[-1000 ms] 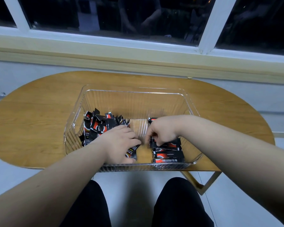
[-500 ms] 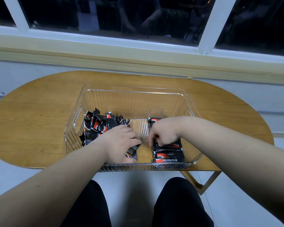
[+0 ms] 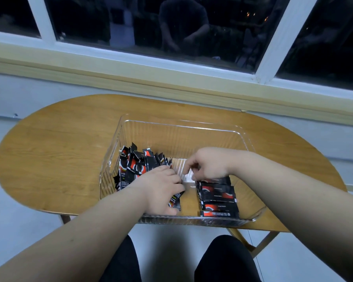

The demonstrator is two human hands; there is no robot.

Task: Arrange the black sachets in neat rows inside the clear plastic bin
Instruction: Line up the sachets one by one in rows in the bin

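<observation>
Worktop (image 3: 49, 159), near edge, clear plastic bin (image 3: 181, 123): loose black sachets (image 3: 135, 165) at its left wall, your left hand (image 3: 159, 190) gripping some; tidy row (image 3: 217, 197) at right, your right hand (image 3: 209, 164) scarcely moved, curled grip's contents untellable, so no row growth.

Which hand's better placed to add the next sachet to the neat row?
Right. The right hand sits at the far end of the neat row; the left hand lies on the loose pile across the bin.
</observation>
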